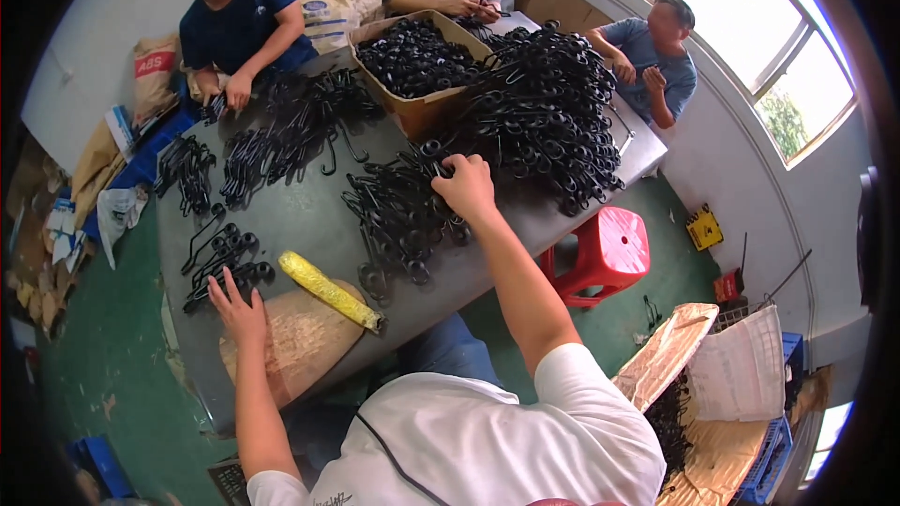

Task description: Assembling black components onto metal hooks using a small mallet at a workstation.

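My left hand rests at the near left of the table, fingers spread, over the edge of a brown board. Its fingertips reach the near side of a small pile of black bent rods with ring ends. Farther right, my right hand is at a middle pile of similar black rods, its fingers curled down on a ringed rod. Which part of the rod they grip is partly hidden. Between the hands, a roll wrapped in yellow film lies slanted, partly on the board.
A cardboard box of black rings stands on the dark table, beside a high heap of black rods. Three co-workers sit around the far side, handling parts. A red stool stands right of the table; an opened sack lies at lower right.
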Demonstrator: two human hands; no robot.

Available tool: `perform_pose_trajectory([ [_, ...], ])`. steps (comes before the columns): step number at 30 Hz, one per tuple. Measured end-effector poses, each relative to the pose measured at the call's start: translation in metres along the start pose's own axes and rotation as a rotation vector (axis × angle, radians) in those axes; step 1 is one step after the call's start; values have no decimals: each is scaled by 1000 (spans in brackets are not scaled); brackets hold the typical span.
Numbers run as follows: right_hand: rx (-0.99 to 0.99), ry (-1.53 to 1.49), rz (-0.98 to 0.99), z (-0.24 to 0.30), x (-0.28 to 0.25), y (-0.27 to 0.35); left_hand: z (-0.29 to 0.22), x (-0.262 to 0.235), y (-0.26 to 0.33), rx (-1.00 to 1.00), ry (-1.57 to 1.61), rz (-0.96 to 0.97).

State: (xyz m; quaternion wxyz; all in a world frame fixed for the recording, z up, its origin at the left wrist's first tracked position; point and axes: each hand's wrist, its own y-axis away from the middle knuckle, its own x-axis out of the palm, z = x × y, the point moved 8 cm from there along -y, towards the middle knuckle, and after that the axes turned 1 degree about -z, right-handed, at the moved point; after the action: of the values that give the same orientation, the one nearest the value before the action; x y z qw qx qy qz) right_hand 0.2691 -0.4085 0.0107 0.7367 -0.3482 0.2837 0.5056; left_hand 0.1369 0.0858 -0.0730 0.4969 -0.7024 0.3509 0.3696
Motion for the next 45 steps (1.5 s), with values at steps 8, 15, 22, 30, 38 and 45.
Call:
perform_pose_trajectory([
  [8, -113, -243, 40, -8, -5, 8, -3, 1, -2, 7, -7, -11],
  [15, -588, -137, -155, 63, -3, 63, 10, 2, -2, 0, 13, -14],
  [22, -523, -216, -38, 56, -9, 52, -45, -57, -4, 139, 190, -207],
  [30, -497, -260, -106, 42, -33, 82, -154, -67, 32, 208, 815, 52],
  [38, -612, -238, -173, 58, -58, 137, -275, -6, 46, 112, 1159, 580],
  [45, -610, -181, -217, 55, -52, 156, -340, 35, 49, 376, 1068, 485],
])
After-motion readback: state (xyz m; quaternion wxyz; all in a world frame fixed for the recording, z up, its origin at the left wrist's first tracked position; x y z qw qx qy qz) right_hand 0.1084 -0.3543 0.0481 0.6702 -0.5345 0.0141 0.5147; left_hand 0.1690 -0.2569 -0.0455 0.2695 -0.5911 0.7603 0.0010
